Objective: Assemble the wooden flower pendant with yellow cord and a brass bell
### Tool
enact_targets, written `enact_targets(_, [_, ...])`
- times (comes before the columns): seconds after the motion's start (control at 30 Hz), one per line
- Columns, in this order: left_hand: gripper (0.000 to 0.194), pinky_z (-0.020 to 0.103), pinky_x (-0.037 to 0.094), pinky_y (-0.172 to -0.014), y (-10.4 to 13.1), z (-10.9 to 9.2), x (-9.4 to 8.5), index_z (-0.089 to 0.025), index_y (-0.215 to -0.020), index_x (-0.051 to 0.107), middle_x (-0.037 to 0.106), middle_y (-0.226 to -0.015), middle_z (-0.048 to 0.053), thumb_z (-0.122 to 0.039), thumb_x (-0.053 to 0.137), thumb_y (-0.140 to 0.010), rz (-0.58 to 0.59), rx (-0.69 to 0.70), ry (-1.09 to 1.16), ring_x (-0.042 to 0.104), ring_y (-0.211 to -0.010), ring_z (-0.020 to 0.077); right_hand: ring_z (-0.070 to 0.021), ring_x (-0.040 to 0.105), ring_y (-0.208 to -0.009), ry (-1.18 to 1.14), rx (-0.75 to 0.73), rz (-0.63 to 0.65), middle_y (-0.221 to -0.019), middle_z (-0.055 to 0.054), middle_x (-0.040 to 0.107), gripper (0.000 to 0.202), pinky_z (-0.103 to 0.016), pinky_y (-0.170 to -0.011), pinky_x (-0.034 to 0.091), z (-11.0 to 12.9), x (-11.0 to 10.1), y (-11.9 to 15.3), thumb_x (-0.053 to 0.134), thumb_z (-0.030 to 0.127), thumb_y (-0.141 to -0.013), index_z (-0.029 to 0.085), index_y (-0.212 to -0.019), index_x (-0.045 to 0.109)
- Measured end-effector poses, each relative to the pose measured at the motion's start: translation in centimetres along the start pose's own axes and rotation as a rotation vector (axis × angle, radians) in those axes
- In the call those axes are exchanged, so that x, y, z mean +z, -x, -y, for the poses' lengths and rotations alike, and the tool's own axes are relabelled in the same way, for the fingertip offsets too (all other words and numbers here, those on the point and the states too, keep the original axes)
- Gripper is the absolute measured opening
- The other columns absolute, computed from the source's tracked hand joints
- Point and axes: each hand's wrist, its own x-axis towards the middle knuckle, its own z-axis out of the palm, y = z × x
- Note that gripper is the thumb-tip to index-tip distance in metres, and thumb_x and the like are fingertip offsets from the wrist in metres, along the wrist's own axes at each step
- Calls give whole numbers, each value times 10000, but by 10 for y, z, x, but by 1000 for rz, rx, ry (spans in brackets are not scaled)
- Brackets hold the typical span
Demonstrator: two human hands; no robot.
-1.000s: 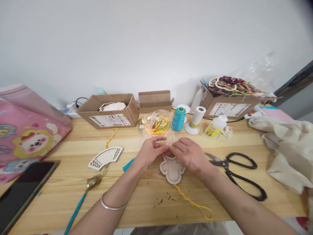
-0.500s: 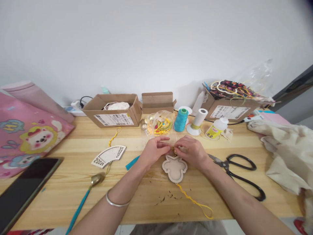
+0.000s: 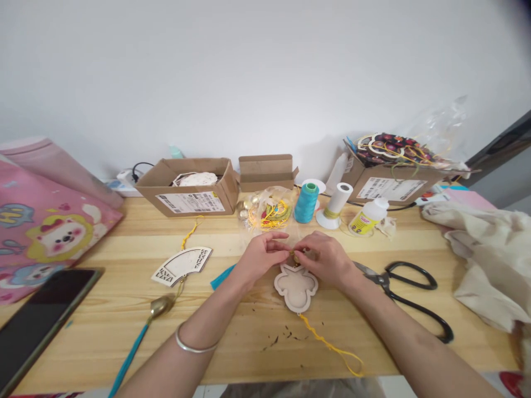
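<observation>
A flower-shaped wooden pendant lies on the table below my hands, with a yellow knotted cord trailing from its lower end. At its upper edge, my left hand pinches a thin cord between thumb and forefinger. Fingertip to fingertip with it, my right hand is closed on the same cord, beside a small gold bell partly covered by the fingers. A blue tassel shows beside my left wrist. Left of that rests a fan-shaped wooden pendant with a gold bell and blue tassel.
Black-handled scissors lie right of my right forearm. Behind stand a teal thread cone, a white spool, a glue bottle and cardboard boxes. A phone lies left, cloth right.
Both hands stay together above the flower pendant with only small finger movements. The gold bell shows a little more between the fingers. The whole view has shifted slightly.
</observation>
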Motion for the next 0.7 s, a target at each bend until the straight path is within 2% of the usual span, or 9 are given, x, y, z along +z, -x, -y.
enact_targets(0.17, [366,232,445,-640,-2,3,0,-147,-950,561,630,-687,-18,-90,653,-601,-12,53,-85,594,-643,104,-143,551,-625,-48,78,-28,-633,-23,650,115,-252,-592,422,2,3,1,556,145,-704,188,-677,659])
enact_targets(0.37, [371,241,458,-642,0,3,0,-143,-963,558,637,-698,-9,-89,651,-607,-12,19,-53,596,-636,104,-121,554,-562,-217,229,-26,-638,-15,651,121,-231,-531,416,1,6,2,548,157,-705,183,-678,664])
enact_targets(0.47, [351,239,467,-652,1,1,0,-133,-960,555,633,-681,-10,-98,651,-624,4,3,9,596,-627,97,-134,572,-612,-254,208,-58,-669,-19,659,115,-248,-576,434,1,5,2,551,158,-704,183,-700,664])
enact_targets(0.63, [365,250,487,-649,2,0,-1,-118,-987,544,654,-730,31,-152,675,-648,16,-50,88,613,-627,109,-147,584,-691,-276,79,-123,-707,-23,659,119,-278,-669,453,6,2,1,554,140,-699,196,-715,658])
enact_targets(0.7, [384,245,492,-640,3,0,-2,-108,-997,537,657,-732,44,-162,688,-648,29,-82,115,613,-617,107,-148,585,-696,-289,82,-138,-711,-23,657,110,-279,-672,456,7,1,1,555,140,-704,196,-713,650])
